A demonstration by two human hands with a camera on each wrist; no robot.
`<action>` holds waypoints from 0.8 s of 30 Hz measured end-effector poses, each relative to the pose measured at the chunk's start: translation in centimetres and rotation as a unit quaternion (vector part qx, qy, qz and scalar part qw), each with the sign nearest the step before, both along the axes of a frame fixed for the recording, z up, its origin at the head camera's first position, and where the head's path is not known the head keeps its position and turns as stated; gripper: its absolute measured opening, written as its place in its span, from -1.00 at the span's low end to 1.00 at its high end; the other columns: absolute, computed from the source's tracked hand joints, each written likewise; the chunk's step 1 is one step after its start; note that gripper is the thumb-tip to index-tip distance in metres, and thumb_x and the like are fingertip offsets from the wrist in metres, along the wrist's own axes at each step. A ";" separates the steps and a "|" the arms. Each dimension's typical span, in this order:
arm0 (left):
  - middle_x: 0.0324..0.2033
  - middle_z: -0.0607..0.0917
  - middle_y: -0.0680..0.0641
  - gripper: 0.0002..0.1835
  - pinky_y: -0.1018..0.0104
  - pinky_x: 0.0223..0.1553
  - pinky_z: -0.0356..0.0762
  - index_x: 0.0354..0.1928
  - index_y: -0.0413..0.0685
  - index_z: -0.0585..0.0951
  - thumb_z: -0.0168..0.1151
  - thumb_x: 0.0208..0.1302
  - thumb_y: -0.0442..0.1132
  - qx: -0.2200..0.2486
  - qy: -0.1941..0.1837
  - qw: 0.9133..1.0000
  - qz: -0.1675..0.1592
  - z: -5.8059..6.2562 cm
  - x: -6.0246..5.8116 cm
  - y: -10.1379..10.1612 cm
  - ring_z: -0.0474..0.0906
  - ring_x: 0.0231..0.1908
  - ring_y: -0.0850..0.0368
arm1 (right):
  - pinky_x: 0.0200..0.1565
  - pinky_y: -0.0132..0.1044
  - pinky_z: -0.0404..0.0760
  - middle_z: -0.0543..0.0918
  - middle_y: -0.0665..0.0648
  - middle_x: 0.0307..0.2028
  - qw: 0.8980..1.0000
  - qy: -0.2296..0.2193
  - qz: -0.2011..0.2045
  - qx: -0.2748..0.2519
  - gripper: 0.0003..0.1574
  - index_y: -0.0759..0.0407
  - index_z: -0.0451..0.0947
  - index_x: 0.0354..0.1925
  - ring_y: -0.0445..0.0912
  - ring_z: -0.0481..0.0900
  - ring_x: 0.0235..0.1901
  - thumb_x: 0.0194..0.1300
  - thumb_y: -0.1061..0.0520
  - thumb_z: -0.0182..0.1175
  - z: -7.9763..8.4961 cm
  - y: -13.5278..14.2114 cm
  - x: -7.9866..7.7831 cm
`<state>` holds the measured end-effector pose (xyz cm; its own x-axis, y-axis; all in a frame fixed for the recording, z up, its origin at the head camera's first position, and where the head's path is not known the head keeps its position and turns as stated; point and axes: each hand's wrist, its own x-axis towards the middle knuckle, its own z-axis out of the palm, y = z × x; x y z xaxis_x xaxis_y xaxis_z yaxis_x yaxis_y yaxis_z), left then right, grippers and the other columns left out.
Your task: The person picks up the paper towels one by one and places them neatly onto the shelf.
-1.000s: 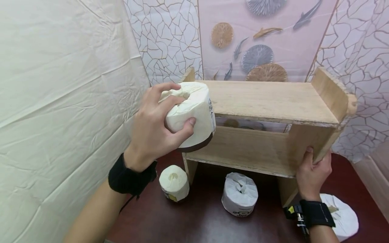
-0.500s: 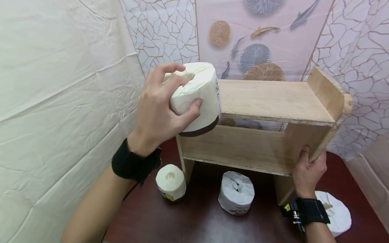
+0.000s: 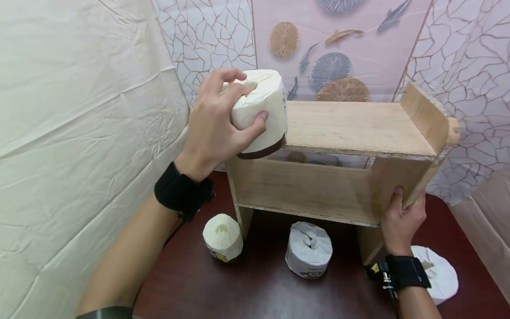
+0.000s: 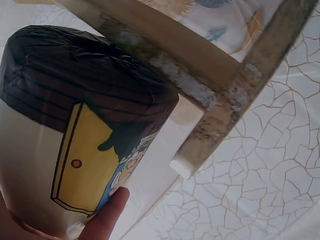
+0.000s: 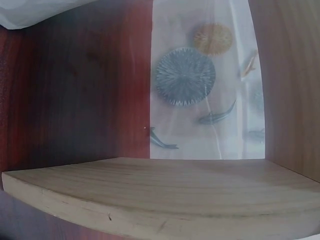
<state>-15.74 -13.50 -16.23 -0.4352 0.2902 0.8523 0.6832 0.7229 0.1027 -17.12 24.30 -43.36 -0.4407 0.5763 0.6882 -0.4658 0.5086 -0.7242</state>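
My left hand (image 3: pixel 217 122) grips a wrapped toilet paper roll (image 3: pixel 264 115) from its left side, thumb on the front, other fingers over the top near the core hole. The roll is tilted and overlaps the left end of the top board of a wooden shelf (image 3: pixel 354 128). In the left wrist view its wrapper (image 4: pixel 82 160) shows a dark brown end and a yellow door picture, with my thumb tip (image 4: pixel 109 215) below. My right hand (image 3: pixel 403 223) holds the front edge of the shelf's right side panel; in the right wrist view only the shelf's boards (image 5: pixel 165 192) show, the hand hidden.
A cream toilet roll (image 3: pixel 223 239) stands by the shelf's left foot, and a white-wrapped one (image 3: pixel 308 250) before its lower opening. Another white roll (image 3: pixel 442 274) lies partly behind my right wrist on the dark red table (image 3: pixel 247 292). A cream cloth (image 3: pixel 91 110) hangs at left.
My left hand has raised the toilet paper roll from in front of the shelf to the height of its top board's left end. My right hand keeps its hold on the side panel; the view shifts slightly.
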 end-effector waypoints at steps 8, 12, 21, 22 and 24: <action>0.20 0.58 -0.13 -0.54 0.02 -0.14 0.57 0.00 -0.14 0.76 0.34 0.26 0.07 -0.024 -0.023 0.999 0.010 0.3 -1.8 0.3 0.41 0.21 -0.08 | 0.12 -0.44 0.46 0.67 0.28 0.16 1.000 -0.022 -0.012 -0.018 -0.53 0.04 0.55 0.38 -0.25 0.59 0.13 0.59 0.08 0.14 0.0 -0.3 0.0; 0.20 0.57 -0.13 -0.54 0.06 -0.15 0.56 0.01 -0.15 0.76 0.33 0.28 0.07 -0.025 -0.027 0.999 0.020 0.5 -2.4 0.3 0.41 0.19 -0.10 | 0.13 -0.44 0.46 0.66 0.31 0.17 0.999 -0.032 -0.011 -0.024 -0.53 0.14 0.54 0.38 -0.26 0.58 0.13 0.59 0.11 0.14 0.0 -0.4 -0.2; 0.21 0.55 -0.09 -0.52 0.04 -0.15 0.58 0.05 -0.11 0.76 0.33 0.27 0.08 -0.022 -0.052 0.997 0.044 0.7 -4.0 0.1 0.40 0.21 -0.06 | 0.11 -0.46 0.42 0.66 0.31 0.10 0.999 -0.022 -0.015 -0.030 -0.55 0.22 0.55 0.34 -0.31 0.55 0.07 0.57 0.16 0.13 0.6 -0.8 -0.1; 0.21 0.55 -0.09 -0.53 0.05 -0.13 0.57 0.05 -0.11 0.76 0.33 0.27 0.08 -0.021 -0.054 0.997 0.042 0.7 -4.2 0.1 0.40 0.21 -0.07 | 0.11 -0.46 0.41 0.66 0.32 0.10 0.999 -0.021 -0.016 -0.033 -0.55 0.23 0.55 0.34 -0.31 0.54 0.07 0.57 0.17 0.13 0.6 -0.8 -0.1; 0.22 0.55 -0.10 -0.53 0.07 -0.11 0.55 0.05 -0.11 0.76 0.33 0.28 0.08 -0.023 -0.058 0.997 0.039 0.6 -4.6 0.2 0.39 0.21 -0.08 | 0.12 -0.47 0.41 0.65 0.34 0.12 0.999 -0.023 -0.019 -0.032 -0.54 0.21 0.54 0.35 -0.32 0.54 0.08 0.57 0.18 0.12 0.6 -0.8 0.0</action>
